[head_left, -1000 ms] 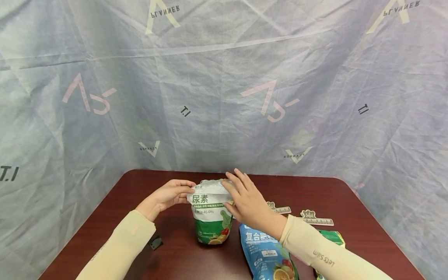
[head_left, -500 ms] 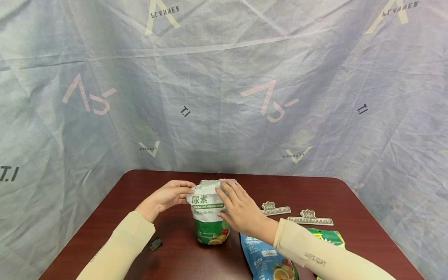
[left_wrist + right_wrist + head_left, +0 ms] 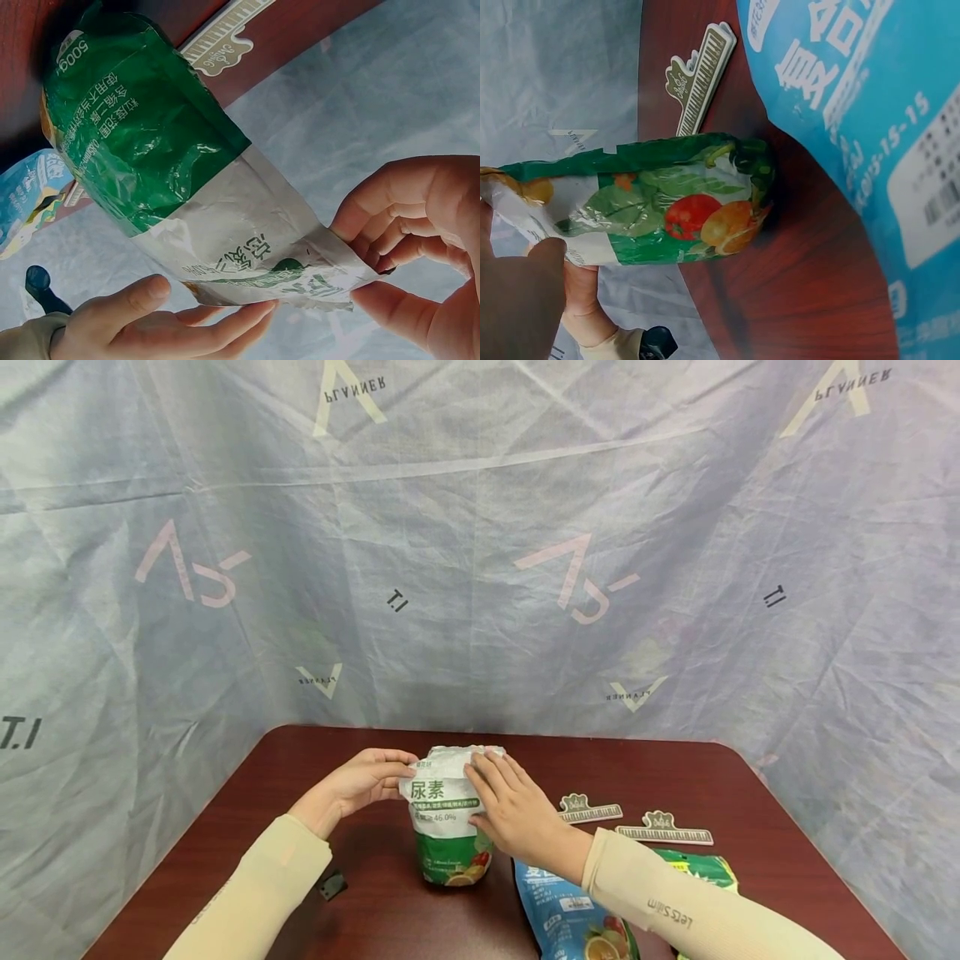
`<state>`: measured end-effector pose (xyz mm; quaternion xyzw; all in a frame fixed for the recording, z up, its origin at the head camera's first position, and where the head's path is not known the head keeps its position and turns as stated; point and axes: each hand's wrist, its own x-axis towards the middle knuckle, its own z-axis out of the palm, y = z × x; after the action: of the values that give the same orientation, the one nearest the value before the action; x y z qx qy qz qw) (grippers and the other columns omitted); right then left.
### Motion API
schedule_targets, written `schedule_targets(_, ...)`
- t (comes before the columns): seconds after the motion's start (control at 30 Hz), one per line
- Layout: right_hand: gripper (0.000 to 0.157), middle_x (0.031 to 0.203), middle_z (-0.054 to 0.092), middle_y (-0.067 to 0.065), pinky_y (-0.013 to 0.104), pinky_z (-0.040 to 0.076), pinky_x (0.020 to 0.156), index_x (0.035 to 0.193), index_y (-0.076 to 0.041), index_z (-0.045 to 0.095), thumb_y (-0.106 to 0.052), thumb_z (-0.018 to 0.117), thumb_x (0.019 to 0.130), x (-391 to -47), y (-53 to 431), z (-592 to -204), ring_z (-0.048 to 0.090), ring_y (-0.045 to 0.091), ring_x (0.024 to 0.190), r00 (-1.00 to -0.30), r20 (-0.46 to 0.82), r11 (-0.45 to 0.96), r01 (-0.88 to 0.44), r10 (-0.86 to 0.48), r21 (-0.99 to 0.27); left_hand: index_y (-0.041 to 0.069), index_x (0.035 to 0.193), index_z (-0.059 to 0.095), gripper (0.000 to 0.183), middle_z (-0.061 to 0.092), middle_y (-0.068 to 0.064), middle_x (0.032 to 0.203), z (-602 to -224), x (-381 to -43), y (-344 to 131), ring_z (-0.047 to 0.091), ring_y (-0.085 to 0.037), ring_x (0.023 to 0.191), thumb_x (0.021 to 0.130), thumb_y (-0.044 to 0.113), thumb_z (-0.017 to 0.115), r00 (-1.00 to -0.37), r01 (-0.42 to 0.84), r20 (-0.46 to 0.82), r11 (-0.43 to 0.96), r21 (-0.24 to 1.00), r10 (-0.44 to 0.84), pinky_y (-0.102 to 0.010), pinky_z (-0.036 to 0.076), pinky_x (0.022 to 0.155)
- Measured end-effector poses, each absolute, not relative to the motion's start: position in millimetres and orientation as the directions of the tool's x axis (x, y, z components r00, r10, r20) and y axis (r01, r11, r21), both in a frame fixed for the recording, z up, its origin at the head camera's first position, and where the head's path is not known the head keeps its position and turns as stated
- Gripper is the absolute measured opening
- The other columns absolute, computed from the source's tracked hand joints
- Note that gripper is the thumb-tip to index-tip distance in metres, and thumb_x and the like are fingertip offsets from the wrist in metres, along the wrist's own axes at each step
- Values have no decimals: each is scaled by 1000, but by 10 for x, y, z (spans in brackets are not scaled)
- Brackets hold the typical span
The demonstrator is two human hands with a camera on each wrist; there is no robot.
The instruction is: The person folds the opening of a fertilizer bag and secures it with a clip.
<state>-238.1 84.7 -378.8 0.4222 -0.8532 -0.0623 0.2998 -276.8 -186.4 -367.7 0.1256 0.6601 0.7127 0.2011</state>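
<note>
A white-and-green urea fertilizer bag [image 3: 447,835] stands upright on the table, its white top crumpled. My left hand [image 3: 365,782] pinches the bag's upper left corner; the left wrist view shows that corner between thumb and fingers. On the opposite side, my right hand [image 3: 512,806] lays fairly straight fingers over the upper right of the bag, thumb spread lower on its front. From the right wrist view, the bag's side [image 3: 671,210] shows printed vegetables and fruit. A blue compound fertilizer bag [image 3: 573,914] lies beneath the right forearm.
Two pale piano-key clips, the nearer one [image 3: 664,829] and the other [image 3: 587,810], lie to the right on the dark red table [image 3: 262,852]. A green packet [image 3: 708,868] is partly hidden by the right sleeve [image 3: 675,906]. Grey printed cloth [image 3: 480,543] hangs behind the table.
My right hand has moved down and left onto the bag's upper right side, its fingers lowering from a raised position. The left hand has kept its pinch on the corner.
</note>
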Motion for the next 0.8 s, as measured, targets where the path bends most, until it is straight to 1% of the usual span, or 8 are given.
schedule_targets(0.2, 58, 134, 40, 16, 42, 30, 102, 131, 1, 44, -34, 61, 87, -2406, 835, -3759, 37, 30, 125, -439, 492, 631, -697, -752, 342, 1, 105, 56, 17, 63, -5, 91, -3675, -2761, -1855, 64, -15, 79, 88, 3, 56, -885, -133, -91, -61, 989, 457, -36, 49, 76)
schedule_targets(0.4, 57, 129, 44, 15, 39, 33, 100, 127, 1, 47, -33, 64, 85, -2448, 837, -3742, 41, 28, 120, -417, 508, 614, -721, -754, 321, 2, 104, 56, 16, 64, -5, 91, -3676, -2764, -1855, 64, -15, 79, 89, 2, 55, -882, -135, -88, -70, 988, 463, -34, 50, 74)
schedule_targets(0.57, 56, 127, 44, 13, 38, 34, 99, 126, -1, 48, -34, 65, 85, -2468, 838, -3726, 43, 26, 118, -430, 506, 616, -733, -748, 289, 2, 103, 56, 15, 63, -6, 91, -3678, -2765, -1850, 64, -15, 78, 89, 1, 54, -879, -133, -83, -74, 988, 470, -34, 50, 74)
schedule_targets(0.8, 53, 127, 45, 12, 37, 33, 100, 126, -2, 48, -33, 64, 86, -2471, 843, -3709, 43, 25, 119, -452, 483, 621, -732, -750, 279, 4, 100, 57, 13, 63, -5, 91, -3684, -2773, -1846, 63, -15, 79, 90, 0, 52, -868, -132, -69, -95, 987, 492, -36, 49, 76)
